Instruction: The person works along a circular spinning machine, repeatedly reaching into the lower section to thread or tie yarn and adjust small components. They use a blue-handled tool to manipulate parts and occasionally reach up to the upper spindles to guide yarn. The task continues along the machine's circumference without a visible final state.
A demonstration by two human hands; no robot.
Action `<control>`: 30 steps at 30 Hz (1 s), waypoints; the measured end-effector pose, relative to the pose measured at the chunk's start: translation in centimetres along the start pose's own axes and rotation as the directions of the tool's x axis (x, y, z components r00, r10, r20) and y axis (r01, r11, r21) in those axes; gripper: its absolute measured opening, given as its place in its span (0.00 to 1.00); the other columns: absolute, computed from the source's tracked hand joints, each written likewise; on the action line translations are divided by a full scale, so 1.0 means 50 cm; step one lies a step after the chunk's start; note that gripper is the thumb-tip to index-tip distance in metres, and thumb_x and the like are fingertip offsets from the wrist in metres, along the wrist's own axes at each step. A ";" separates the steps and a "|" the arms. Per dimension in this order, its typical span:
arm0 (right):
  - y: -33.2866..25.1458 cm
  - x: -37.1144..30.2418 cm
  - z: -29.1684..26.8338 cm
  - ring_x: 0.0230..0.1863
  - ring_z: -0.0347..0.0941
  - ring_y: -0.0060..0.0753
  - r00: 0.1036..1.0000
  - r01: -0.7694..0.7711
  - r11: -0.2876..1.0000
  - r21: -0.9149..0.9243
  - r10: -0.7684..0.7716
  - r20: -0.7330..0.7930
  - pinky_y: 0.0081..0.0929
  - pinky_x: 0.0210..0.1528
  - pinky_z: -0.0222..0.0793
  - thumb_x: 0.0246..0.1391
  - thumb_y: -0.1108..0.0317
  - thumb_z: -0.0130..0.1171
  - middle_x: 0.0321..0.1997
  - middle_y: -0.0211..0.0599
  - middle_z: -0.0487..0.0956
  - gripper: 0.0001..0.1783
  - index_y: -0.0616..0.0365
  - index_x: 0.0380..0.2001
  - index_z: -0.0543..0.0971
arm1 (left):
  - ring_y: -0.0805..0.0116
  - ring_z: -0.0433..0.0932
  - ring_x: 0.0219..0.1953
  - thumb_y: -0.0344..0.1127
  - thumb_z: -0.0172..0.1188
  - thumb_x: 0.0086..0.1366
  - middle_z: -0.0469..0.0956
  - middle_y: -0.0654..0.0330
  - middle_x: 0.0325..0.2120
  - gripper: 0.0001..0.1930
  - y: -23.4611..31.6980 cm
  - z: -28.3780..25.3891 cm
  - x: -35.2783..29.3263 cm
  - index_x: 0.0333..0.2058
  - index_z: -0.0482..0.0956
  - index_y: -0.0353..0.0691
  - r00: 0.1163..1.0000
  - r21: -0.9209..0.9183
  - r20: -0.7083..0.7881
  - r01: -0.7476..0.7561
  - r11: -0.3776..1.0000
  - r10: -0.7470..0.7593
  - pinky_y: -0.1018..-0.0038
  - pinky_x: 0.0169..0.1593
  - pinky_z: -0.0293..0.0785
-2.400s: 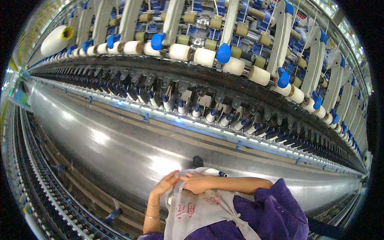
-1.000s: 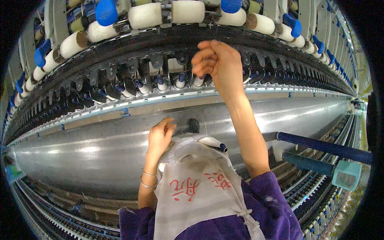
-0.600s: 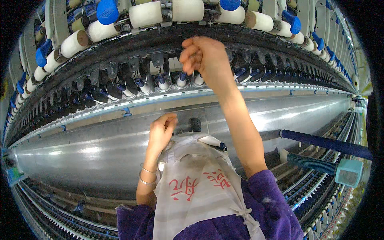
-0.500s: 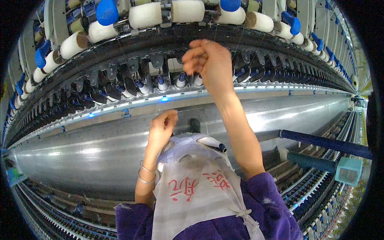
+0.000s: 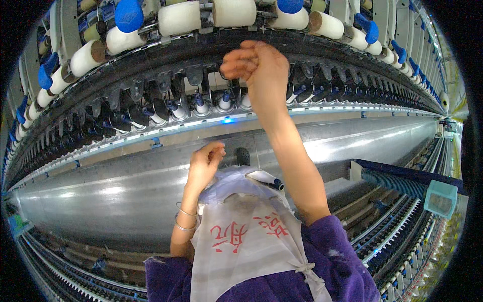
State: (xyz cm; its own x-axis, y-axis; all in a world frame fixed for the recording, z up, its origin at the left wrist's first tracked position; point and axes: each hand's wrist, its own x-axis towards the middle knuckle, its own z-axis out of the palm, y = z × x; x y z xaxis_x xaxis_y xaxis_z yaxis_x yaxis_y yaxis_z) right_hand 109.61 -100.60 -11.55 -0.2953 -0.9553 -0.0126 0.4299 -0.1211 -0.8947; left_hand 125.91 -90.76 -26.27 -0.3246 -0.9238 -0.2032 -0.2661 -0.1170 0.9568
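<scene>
My right hand (image 5: 259, 63) reaches up in front of the spinning machine's dark bar (image 5: 201, 53), just below the row of white rollers (image 5: 234, 12). Its fingers are curled together and slightly blurred; whatever they pinch, if anything, is too fine to see. Behind and below it stand bobbins with blue tops (image 5: 225, 100) along a metal rail. My left hand (image 5: 205, 163) is lower, over the grey metal cover, with bent fingers closed toward the thumb. No item shows clearly in it. A tube with a dark blue end (image 5: 278, 184) sticks out at the top of my white apron (image 5: 236, 221).
Blue knobs (image 5: 129, 15) jut out among the rollers. A blue light (image 5: 228, 120) glows on the rail. To the right, a ribbed hose (image 5: 395, 182) joins a pale blue box (image 5: 440, 198), under a dark fabric-covered tube. Another machine row runs behind me.
My right hand has moved slightly up and left. The blue light has shifted right along the rail. The hose and box at right appear a little higher. My left hand stays nearly in place.
</scene>
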 end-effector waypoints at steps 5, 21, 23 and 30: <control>0.003 0.049 0.007 0.26 0.78 0.40 0.991 0.115 0.985 0.128 -0.104 -0.087 0.28 0.26 0.77 0.60 0.69 0.36 0.29 0.53 0.77 0.13 0.70 0.37 0.66 | 0.74 0.78 0.29 0.28 0.54 0.61 0.80 0.57 0.27 0.09 -0.004 -0.001 -0.003 0.40 0.76 0.31 1.000 -0.015 -0.005 0.019 1.000 -0.019 0.79 0.34 0.73; 0.064 -0.097 -0.014 0.25 0.78 0.29 0.635 -0.201 0.758 -0.621 0.583 0.506 0.19 0.24 0.73 0.63 0.58 0.42 0.24 0.37 0.77 0.18 0.62 0.38 0.74 | 0.56 0.80 0.31 0.34 0.57 0.58 0.79 0.49 0.25 0.11 -0.036 -0.015 -0.009 0.35 0.77 0.33 0.999 0.311 -0.009 0.045 0.949 -0.045 0.68 0.35 0.74; 0.070 -0.072 -0.006 0.26 0.78 0.32 0.752 -0.261 0.861 -0.437 0.465 0.467 0.20 0.25 0.74 0.63 0.60 0.42 0.24 0.38 0.77 0.16 0.62 0.38 0.74 | 0.57 0.79 0.30 0.33 0.57 0.58 0.79 0.49 0.26 0.10 -0.033 -0.015 -0.007 0.36 0.77 0.33 0.999 0.156 -0.028 0.024 0.988 -0.020 0.69 0.35 0.73; 0.067 0.032 0.119 0.30 0.75 0.33 0.946 -0.304 0.911 0.278 0.255 0.200 0.23 0.35 0.75 0.61 0.70 0.40 0.22 0.36 0.73 0.12 0.70 0.37 0.70 | 0.75 0.76 0.30 0.29 0.56 0.60 0.80 0.57 0.28 0.11 -0.035 -0.034 -0.016 0.40 0.76 0.34 1.000 0.043 -0.029 0.005 0.999 -0.003 0.78 0.35 0.72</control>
State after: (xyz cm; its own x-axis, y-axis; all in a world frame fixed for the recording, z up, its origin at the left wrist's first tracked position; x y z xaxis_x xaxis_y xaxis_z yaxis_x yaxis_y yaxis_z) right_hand 115.64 -104.16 -11.91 0.0009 -0.9887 -0.1502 0.7183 0.1051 -0.6877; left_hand 128.18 -90.42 -27.43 -0.2974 -0.9335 -0.2005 -0.3068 -0.1054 0.9459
